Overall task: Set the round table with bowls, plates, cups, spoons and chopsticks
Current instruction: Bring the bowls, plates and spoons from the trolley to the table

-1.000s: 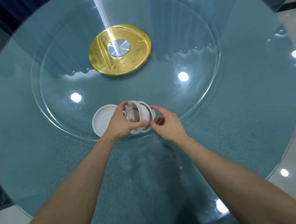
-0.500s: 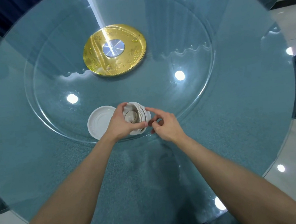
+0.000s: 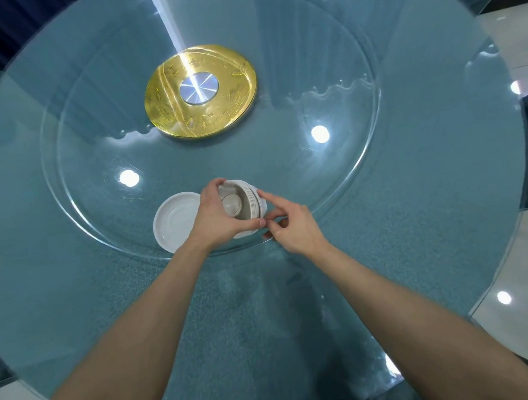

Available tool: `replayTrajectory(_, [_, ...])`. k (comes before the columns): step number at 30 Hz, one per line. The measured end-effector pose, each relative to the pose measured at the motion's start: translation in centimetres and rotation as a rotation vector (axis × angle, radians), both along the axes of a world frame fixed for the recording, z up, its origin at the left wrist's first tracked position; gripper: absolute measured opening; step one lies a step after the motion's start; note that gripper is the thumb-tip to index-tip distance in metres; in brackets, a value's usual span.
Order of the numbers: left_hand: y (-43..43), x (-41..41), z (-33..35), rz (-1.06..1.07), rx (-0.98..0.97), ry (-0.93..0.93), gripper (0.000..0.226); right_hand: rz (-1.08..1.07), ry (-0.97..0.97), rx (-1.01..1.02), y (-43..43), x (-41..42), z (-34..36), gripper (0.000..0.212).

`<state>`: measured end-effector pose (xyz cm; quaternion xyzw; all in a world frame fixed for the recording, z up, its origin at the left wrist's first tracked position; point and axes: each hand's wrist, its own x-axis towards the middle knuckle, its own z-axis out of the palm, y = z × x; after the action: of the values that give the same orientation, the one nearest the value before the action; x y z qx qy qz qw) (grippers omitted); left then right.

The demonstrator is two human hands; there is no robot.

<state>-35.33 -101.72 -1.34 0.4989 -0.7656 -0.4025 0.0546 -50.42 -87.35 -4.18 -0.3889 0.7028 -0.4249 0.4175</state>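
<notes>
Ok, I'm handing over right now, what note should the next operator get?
Left hand grips the stack of bowls, tipped on its side above the glass turntable.
Right hand pinches at the stack's right end, apparently peeling one bowl off.
One white plate lies on the turntable beside the left hand.
No place setting laid yet; cups, spoons, chopsticks not in view.

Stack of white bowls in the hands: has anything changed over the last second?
The right hand edged its fingertips slightly inward onto the rim of the tilted stack of white bowls; no bowl has come free. The left hand still grips the stack, and the round white plate lies beside it unmoved.
</notes>
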Motion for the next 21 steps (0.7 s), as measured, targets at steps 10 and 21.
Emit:
replayTrajectory(10, [0.0,-1.5,1.5,-0.157,-0.145,-0.098,0.129,0.007,-0.039,0.063,0.1,-0.2,-0.7,0.073])
replayTrajectory(21, [-0.2,-4.2,2.9,-0.357,-0.295,-0.395,0.139,-0.097,-0.061,0.130,1.1,-1.8,-1.8,0.061])
